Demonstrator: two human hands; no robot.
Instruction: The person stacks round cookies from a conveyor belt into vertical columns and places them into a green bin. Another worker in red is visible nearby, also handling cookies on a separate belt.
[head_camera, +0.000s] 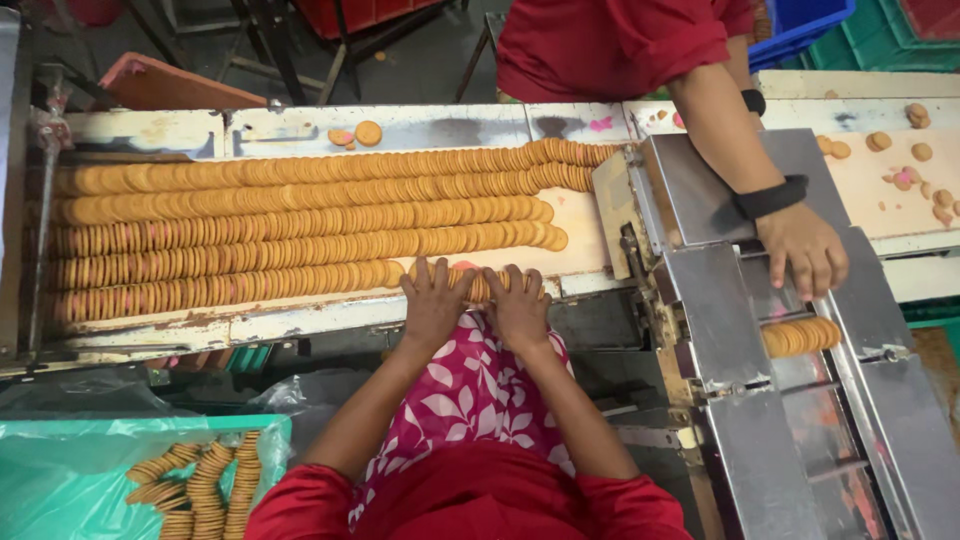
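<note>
Down at the near left, a green-lined crate (60, 480) holds loose curved stacks of biscuits (200, 490), well apart from the action. Above it runs the long conveyor tray (300, 325), packed with five rows of round sandwich biscuits (300, 215) standing on edge, pink cream showing between them in the nearest lanes. A few strays (358, 134) lie on the far rail.

Now to the middle: both of the person's hands are on the nearest row, at its right end. The left hand (433, 297) lies fingers spread on top of the biscuits, and the right hand (518, 300) sits just beside it, fingers curled over the same run. Between them they bracket a short section of biscuits (478, 288) — pressing and gathering, not lifted; the section is resting in its lane at the tray's near edge. Whether the thumbs are tucked underneath, I cannot tell.

My read: this is the gathering step, a handful being squeezed together. The next move would call for even pressure from both ends so the section keeps together as it comes up.

Over to the right, a co-worker's hand (805, 250), black band at the wrist, rests on the steel feeding chute (720, 330), just beyond a short stack of biscuits (800, 336) lying in the channel. Far right, broken pieces (920, 160) are scattered on a pale table.
</note>
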